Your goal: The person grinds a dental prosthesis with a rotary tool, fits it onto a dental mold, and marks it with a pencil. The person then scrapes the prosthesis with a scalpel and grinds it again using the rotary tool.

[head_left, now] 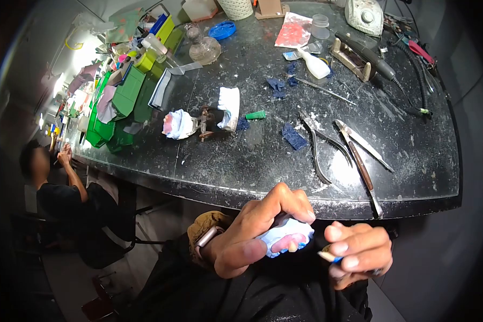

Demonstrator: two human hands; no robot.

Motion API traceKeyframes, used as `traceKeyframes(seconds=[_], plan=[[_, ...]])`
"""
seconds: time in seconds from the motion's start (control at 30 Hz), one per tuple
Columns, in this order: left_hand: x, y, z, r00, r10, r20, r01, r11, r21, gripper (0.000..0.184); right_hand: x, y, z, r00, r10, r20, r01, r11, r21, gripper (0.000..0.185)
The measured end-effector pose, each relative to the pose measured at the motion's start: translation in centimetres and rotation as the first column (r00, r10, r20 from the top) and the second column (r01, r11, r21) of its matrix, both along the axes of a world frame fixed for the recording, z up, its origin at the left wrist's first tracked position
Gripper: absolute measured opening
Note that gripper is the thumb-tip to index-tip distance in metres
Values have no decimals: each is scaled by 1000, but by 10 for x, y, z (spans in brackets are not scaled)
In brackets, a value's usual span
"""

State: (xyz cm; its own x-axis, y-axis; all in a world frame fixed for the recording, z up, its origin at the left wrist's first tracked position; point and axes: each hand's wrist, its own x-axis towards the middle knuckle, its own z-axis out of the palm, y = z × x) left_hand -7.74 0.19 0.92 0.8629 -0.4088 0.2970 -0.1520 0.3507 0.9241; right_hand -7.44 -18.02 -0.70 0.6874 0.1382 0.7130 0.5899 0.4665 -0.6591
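Note:
My left hand (247, 236) is closed around a pale blue dental cast (273, 232), fingers over its top and thumb at its near side. Pink gum material (285, 242) with a single tooth (292, 247) faces me on the cast, and dark blue marks show along its lower edge. Just to the right, my right hand (362, 252) pinches a small piece with a pale tip (326, 256) and a bit of blue; its kind is unclear. The hands are apart, both in front of the bench edge above my lap.
On the black bench (241, 177) stands an articulator (204, 123) with casts. Pliers (319, 142), a knife (359, 166), blue paper scraps (293, 137), a white bottle (315, 64) and a handpiece (365, 56) lie beyond. Green boxes (126, 91) and a seated co-worker (61, 188) are at left.

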Motion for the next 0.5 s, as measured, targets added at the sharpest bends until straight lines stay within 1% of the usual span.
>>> traceKeyframes(seconds=[0.03,0.1,0.13,0.23,0.27,0.37,0.5], plan=[[0,0,-1,1000,6,5,-6,1000,1,56,-2,6,2,997,-67,45,68,998,-7,28],[-1,0,-2,1000,18,15,-18,1000,2,56,-6,9,10,990,-96,106,108,988,-109,17],[-1,2,-1,1000,6,22,-7,1000,28,56,-6,5,8,972,-72,222,129,959,-252,29],[-1,0,-2,997,40,62,-41,999,15,56,-3,13,9,967,-95,237,158,952,-264,28],[-2,0,-2,997,38,60,-39,999,15,55,-4,15,2,946,-146,291,221,945,-242,28],[-2,2,-3,997,38,64,-39,999,15,54,-4,14,13,981,-73,180,125,946,-299,26],[-1,3,-4,996,33,78,-35,999,18,53,-3,15,12,977,-69,203,128,948,-292,27]])
